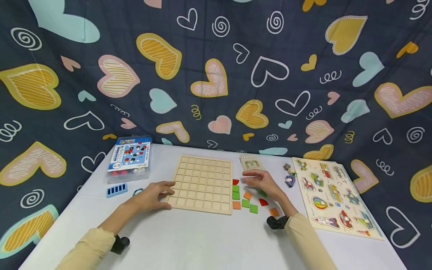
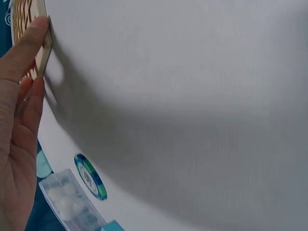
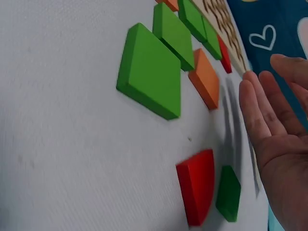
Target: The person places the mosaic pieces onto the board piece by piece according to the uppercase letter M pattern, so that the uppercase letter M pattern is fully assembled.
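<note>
A wooden grid board (image 1: pixel 202 183) with empty square cells lies on the white table (image 1: pixel 202 240). My left hand (image 1: pixel 161 193) rests with straight fingers on the board's near left corner; in the left wrist view the left hand (image 2: pixel 21 106) has its thumb against the board edge (image 2: pixel 44 53). My right hand (image 1: pixel 258 182) hovers open just above loose coloured tiles to the right of the board. The right wrist view shows a large green tile (image 3: pixel 149 72), an orange tile (image 3: pixel 206 79), a red quarter-round piece (image 3: pixel 196 192) and a small green tile (image 3: pixel 228 192) beneath the flat right hand (image 3: pixel 269 125).
A clear plastic box (image 1: pixel 129 157), a blue ridged piece (image 1: pixel 116 189) and a round token (image 1: pixel 137 192) lie at the left. A pattern card (image 1: pixel 252 162), small figures (image 1: pixel 289 176) and a vehicle peg puzzle (image 1: pixel 334 195) sit at the right. Heart-patterned cloth (image 1: pixel 216 75) hangs behind.
</note>
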A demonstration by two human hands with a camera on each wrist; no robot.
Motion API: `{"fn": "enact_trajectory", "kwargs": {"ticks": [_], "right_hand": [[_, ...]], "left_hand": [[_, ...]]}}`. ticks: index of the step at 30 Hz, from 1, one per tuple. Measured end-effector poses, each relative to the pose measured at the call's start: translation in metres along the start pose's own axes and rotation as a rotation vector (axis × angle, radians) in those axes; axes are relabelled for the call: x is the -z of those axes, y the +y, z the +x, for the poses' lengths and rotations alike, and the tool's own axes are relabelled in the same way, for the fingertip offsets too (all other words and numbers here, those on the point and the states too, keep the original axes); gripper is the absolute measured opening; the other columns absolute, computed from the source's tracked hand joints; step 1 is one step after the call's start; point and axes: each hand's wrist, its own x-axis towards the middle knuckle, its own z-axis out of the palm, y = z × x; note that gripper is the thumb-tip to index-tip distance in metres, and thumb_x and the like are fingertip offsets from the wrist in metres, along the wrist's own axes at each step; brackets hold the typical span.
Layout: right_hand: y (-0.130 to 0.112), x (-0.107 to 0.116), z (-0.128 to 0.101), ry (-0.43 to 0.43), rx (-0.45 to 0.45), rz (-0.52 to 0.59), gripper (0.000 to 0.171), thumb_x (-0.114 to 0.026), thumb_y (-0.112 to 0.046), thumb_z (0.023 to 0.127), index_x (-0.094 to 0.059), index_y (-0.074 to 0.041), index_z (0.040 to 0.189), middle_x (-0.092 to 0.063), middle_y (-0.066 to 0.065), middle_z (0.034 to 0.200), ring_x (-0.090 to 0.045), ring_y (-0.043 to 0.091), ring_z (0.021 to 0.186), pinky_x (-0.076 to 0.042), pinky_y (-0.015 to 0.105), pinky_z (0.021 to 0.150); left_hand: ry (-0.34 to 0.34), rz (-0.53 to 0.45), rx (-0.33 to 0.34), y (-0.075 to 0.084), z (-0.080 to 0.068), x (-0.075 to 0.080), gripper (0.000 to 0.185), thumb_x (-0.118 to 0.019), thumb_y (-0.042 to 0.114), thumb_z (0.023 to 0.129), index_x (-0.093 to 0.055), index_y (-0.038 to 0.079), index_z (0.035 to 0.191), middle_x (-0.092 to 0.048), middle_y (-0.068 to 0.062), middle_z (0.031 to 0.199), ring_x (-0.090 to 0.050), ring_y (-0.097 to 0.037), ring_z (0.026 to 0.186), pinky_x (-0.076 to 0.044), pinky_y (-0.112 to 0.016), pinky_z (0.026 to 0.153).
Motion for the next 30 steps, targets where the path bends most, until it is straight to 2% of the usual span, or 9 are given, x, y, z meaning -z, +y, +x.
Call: {"fn": "enact_trajectory", "kwargs": {"ticks": [2,4,10,15,20,26,30], "right_hand": [[0.001,-0.004,0.003,-0.002,-0.011,-0.012,0.044,-0.067,-0.009,0.089,-0.055,0.005,0.129,-0.055,0.022,0.132,-0.058,0.03,0.116,-0.053,0.031,0.092],[0.003,-0.008,0.005,-0.005,-0.016,-0.027,0.043,-0.067,-0.009,0.089,-0.055,0.005,0.129,-0.058,0.02,0.13,-0.06,0.027,0.113,-0.053,0.03,0.092],[0.003,-0.016,0.01,-0.018,-0.015,-0.039,0.041,-0.065,-0.003,0.089,-0.056,0.005,0.127,-0.061,0.019,0.126,-0.061,0.025,0.113,-0.052,0.027,0.093],[-0.001,-0.019,0.011,0.003,-0.04,-0.018,0.039,-0.065,0.001,0.088,-0.057,0.005,0.126,-0.061,0.02,0.124,-0.063,0.028,0.11,-0.054,0.029,0.091],[-0.003,-0.02,0.014,0.009,-0.072,-0.036,0.039,-0.065,-0.005,0.09,-0.057,0.002,0.127,-0.062,0.019,0.124,-0.062,0.028,0.11,-0.053,0.035,0.093],[-0.001,-0.022,0.02,0.086,-0.09,-0.062,0.039,-0.063,-0.008,0.091,-0.056,-0.001,0.129,-0.062,0.015,0.125,-0.06,0.026,0.114,-0.048,0.04,0.1],[0.001,-0.023,0.022,0.102,-0.097,-0.083,0.038,-0.065,-0.004,0.089,-0.058,-0.003,0.126,-0.063,0.013,0.123,-0.062,0.025,0.111,-0.047,0.041,0.101]], "left_hand": [[-0.014,0.008,-0.013,-0.003,0.0,0.002,0.041,-0.083,0.026,0.074,-0.069,0.005,0.106,-0.052,-0.022,0.135,-0.051,-0.04,0.122,-0.049,-0.044,0.096],[-0.014,0.022,-0.03,-0.004,0.0,0.004,0.037,-0.083,0.027,0.073,-0.069,0.009,0.103,-0.054,-0.021,0.134,-0.052,-0.039,0.121,-0.048,-0.047,0.097],[0.02,0.027,-0.064,-0.009,-0.001,0.004,0.035,-0.085,0.028,0.07,-0.07,0.013,0.098,-0.057,-0.02,0.129,-0.055,-0.038,0.117,-0.051,-0.045,0.094],[0.026,0.018,-0.062,-0.01,-0.002,0.004,0.035,-0.086,0.029,0.069,-0.07,0.013,0.097,-0.058,-0.019,0.129,-0.055,-0.038,0.117,-0.049,-0.047,0.095],[0.021,0.013,-0.04,-0.009,-0.003,0.004,0.035,-0.085,0.028,0.07,-0.07,0.013,0.098,-0.057,-0.019,0.13,-0.054,-0.038,0.118,-0.047,-0.049,0.097],[0.017,-0.013,-0.026,-0.01,-0.002,0.003,0.035,-0.084,0.029,0.071,-0.069,0.013,0.099,-0.055,-0.018,0.132,-0.052,-0.038,0.12,-0.046,-0.049,0.099],[0.018,-0.014,-0.017,-0.01,-0.001,0.002,0.035,-0.084,0.029,0.071,-0.069,0.014,0.099,-0.055,-0.017,0.132,-0.052,-0.038,0.121,-0.044,-0.05,0.101]]}}
